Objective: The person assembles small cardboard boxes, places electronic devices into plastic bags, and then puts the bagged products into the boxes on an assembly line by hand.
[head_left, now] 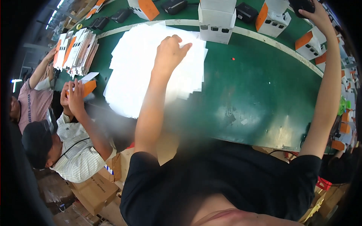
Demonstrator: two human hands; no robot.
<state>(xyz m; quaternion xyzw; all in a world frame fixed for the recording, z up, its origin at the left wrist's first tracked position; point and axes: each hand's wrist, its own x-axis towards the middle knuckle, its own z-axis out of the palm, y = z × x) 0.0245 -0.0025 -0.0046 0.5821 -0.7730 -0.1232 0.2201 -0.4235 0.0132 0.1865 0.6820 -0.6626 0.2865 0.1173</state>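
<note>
My left hand (170, 52) rests over a wide, uneven pile of white paper sheets (128, 75) on the green table. Its fingers are bent and its thumb stands apart, with nothing visible between them. At the far right, my right arm is stretched out and my right hand (320, 18) is closed on a small black case (302, 6), partly cut off by the picture's upper edge. Beyond the pile stands a tall white box (217, 26) with pictures of dark devices on its front. Another black case (247, 12) lies just right of that box.
White-and-orange boxes (272, 20) and black cases (174, 6) line the far strip. To the left, a co-worker's hands (76, 96) hold an orange-and-white box (89, 88). Behind these, flattened cartons (81, 52) are stacked beside another person's arm. Cardboard boxes (94, 192) lie below at left.
</note>
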